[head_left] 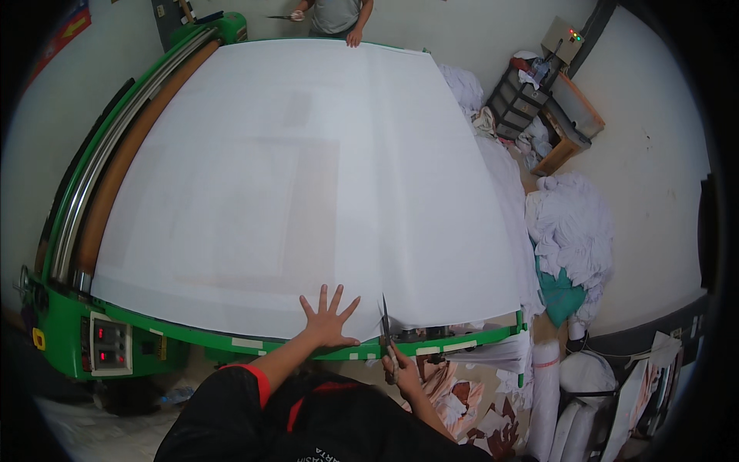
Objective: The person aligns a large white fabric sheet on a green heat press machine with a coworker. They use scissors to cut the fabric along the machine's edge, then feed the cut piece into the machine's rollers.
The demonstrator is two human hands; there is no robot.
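Observation:
A wide sheet of white fabric (pixel 431 192) covers the green-framed machine table. My left hand (pixel 329 323) lies flat on its near edge, fingers spread. Just to the right, my right hand (pixel 404 373) grips a pair of scissors (pixel 387 331), blades pointing away from me. The blades are at the near edge of the fabric, where a short slit seems to open beside them. Faint darker rectangles show on or through the cloth left of centre. Part of my right hand's fingers is hidden behind the scissor handles.
A co-worker (pixel 336 17) stands at the far edge, one hand on the fabric, the other holding a dark pointed tool (pixel 279 17). Rollers (pixel 146 131) and a control panel (pixel 111 344) line the left. Piled white cloth (pixel 570 219), drawers (pixel 517 100) and fabric rolls (pixel 545 393) stand right.

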